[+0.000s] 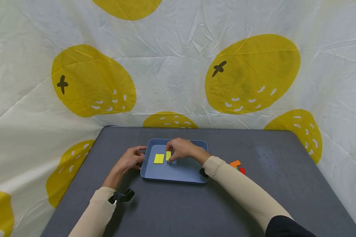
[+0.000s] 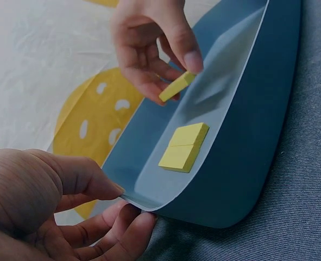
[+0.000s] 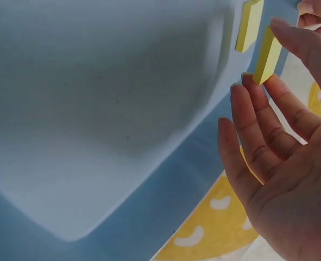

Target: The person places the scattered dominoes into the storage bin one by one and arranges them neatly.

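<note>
A shallow blue tray (image 1: 178, 176) lies on the table, and my left hand (image 1: 131, 159) pinches its left rim between thumb and fingers. Over the tray, my right hand (image 1: 180, 148) holds a small flat yellow block (image 1: 168, 155) by its ends. In the left wrist view that held block (image 2: 177, 87) hangs tilted above the tray floor. Two more yellow blocks (image 2: 183, 147) lie side by side, touching, on the tray's left part. The right wrist view shows the held block (image 3: 268, 56) between thumb and fingertips, with the other fingers spread loosely.
To the right of the tray, partly behind the right sleeve, lie orange (image 1: 235, 163) and red (image 1: 242, 171) blocks with a bit of green among them. The grey table (image 1: 172, 210) ends at a white curtain (image 1: 172, 82) printed with yellow fruit.
</note>
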A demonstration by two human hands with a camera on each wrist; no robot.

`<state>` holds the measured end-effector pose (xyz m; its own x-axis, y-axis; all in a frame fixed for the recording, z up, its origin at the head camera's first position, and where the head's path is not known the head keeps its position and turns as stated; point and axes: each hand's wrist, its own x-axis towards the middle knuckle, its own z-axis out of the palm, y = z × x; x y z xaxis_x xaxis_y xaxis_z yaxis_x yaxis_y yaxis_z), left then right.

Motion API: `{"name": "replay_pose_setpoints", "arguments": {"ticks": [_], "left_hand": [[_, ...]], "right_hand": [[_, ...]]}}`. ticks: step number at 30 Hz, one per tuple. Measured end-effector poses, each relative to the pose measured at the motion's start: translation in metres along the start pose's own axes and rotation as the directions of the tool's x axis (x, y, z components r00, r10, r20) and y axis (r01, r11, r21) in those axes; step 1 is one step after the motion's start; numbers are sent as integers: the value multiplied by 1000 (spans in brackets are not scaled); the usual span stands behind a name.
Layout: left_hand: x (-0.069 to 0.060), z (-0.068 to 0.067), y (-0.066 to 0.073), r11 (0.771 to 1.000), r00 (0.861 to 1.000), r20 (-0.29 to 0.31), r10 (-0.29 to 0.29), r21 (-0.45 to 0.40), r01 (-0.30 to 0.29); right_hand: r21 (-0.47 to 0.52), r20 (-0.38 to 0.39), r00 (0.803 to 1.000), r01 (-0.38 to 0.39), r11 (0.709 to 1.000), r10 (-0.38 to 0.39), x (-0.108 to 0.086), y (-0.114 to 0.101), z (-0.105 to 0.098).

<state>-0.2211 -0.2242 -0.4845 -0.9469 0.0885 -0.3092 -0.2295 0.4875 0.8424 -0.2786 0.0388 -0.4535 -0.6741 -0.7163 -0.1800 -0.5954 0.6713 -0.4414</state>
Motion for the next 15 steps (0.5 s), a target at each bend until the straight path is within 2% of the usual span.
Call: {"name": "replay_pose_setpoints", "arguments": {"ticks": [15], "left_hand": [[1, -1, 0, 1000, 1000, -2, 2, -12, -2]], "right_hand": [[-133, 8, 995, -95, 986, 97, 13, -9, 17]]}}
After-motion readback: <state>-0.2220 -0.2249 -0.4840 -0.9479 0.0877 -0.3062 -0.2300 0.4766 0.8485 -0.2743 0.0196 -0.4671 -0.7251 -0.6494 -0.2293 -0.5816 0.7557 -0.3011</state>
